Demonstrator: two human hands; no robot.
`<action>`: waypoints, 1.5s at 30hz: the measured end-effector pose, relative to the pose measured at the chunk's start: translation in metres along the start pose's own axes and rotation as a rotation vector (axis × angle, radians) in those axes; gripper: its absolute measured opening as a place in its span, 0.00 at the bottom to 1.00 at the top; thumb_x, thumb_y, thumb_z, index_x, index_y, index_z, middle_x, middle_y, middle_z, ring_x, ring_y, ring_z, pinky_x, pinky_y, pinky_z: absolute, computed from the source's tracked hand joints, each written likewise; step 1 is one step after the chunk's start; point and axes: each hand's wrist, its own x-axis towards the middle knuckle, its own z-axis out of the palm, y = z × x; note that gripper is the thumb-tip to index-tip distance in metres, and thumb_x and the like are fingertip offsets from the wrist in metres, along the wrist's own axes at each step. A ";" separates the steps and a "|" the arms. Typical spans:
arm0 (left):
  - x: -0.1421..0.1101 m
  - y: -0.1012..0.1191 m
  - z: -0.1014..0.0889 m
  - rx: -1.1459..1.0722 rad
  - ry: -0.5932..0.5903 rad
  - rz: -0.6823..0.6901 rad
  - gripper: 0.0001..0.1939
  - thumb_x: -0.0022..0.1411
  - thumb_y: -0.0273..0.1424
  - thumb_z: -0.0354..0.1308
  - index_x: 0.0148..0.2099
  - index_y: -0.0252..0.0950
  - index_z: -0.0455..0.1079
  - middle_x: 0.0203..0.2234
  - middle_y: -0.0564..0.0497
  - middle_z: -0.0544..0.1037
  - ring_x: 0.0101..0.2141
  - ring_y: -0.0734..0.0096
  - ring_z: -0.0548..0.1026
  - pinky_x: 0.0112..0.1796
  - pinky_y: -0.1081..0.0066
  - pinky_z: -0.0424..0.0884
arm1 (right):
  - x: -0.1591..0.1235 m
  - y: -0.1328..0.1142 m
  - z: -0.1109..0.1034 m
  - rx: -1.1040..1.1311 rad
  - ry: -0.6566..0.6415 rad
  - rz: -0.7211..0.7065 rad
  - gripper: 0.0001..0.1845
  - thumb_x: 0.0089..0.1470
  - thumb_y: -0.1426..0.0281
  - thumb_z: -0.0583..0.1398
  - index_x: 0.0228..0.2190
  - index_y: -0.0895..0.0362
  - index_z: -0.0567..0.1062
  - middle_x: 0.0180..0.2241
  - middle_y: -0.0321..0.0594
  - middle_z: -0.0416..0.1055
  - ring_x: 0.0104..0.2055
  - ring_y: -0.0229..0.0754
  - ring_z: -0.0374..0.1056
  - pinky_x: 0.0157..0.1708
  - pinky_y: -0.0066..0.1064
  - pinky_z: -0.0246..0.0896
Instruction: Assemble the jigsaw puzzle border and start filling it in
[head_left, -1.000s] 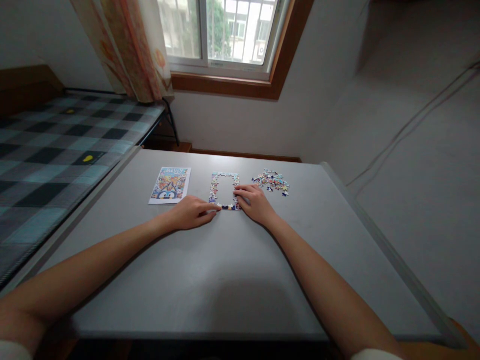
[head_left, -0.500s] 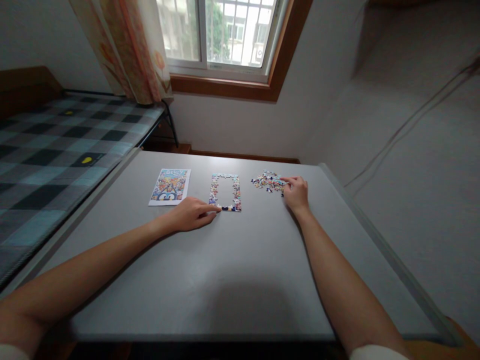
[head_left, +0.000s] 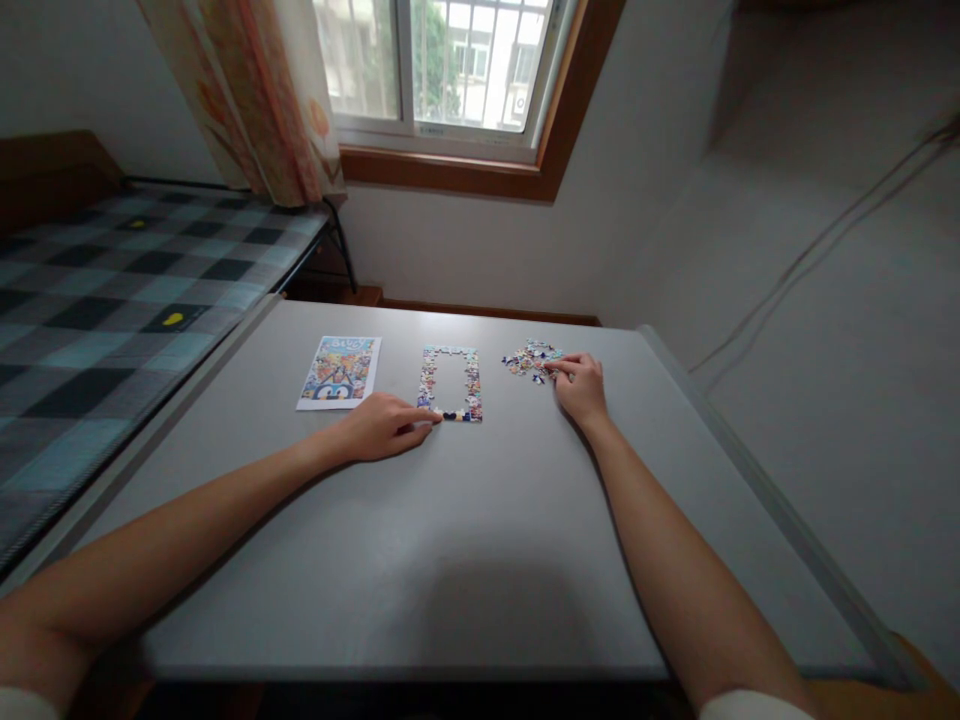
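Note:
A jigsaw puzzle border (head_left: 473, 385) of joined pieces lies on the grey-white table (head_left: 360, 560), a rectangle with bare tabletop inside. My left hand (head_left: 386, 427) rests palm down with its index finger stretched out, the tip touching the border's lower left corner. To the right of the border is a loose pile of puzzle pieces (head_left: 525, 357). My right hand (head_left: 581, 390) reaches into the pile's right side, index finger extended onto the pieces and the other fingers partly curled. No piece can be made out between its fingers. Left of the border lies a printed picture sheet (head_left: 339, 372) with a penguin-like figure.
A bed with a checked cover (head_left: 150, 265) stands along the table's left side. Beyond the far edge are a window (head_left: 465, 70) and a patterned curtain (head_left: 262, 100). A cable (head_left: 795, 265) hangs along the right wall.
My right hand has slid a little left, its index finger now further into the loose pieces. My left hand stays at the border's corner.

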 end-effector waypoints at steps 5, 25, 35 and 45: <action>0.000 0.000 -0.001 0.014 -0.003 -0.007 0.16 0.69 0.34 0.51 0.51 0.39 0.77 0.25 0.53 0.80 0.23 0.78 0.74 0.27 0.77 0.62 | -0.001 -0.003 0.000 -0.018 -0.024 -0.031 0.19 0.50 0.76 0.53 0.33 0.54 0.84 0.38 0.48 0.73 0.45 0.48 0.65 0.55 0.47 0.56; 0.002 0.004 -0.004 0.025 0.025 0.015 0.16 0.69 0.34 0.51 0.49 0.38 0.78 0.23 0.53 0.79 0.21 0.79 0.72 0.24 0.77 0.60 | -0.002 -0.003 0.001 -0.046 0.010 0.013 0.16 0.51 0.72 0.55 0.32 0.56 0.84 0.38 0.49 0.72 0.47 0.50 0.64 0.56 0.48 0.55; 0.001 0.002 -0.003 0.028 0.006 0.004 0.16 0.69 0.34 0.51 0.50 0.38 0.77 0.24 0.53 0.80 0.22 0.79 0.73 0.25 0.78 0.62 | -0.003 -0.001 0.003 -0.040 0.006 0.047 0.16 0.51 0.71 0.55 0.33 0.55 0.84 0.40 0.48 0.72 0.48 0.50 0.63 0.57 0.49 0.55; 0.001 0.003 -0.004 0.028 0.004 -0.003 0.16 0.69 0.35 0.50 0.50 0.39 0.77 0.24 0.52 0.80 0.23 0.78 0.74 0.25 0.77 0.63 | -0.008 -0.017 -0.002 -0.118 -0.028 -0.004 0.24 0.56 0.62 0.53 0.50 0.55 0.78 0.52 0.49 0.73 0.55 0.56 0.61 0.55 0.52 0.55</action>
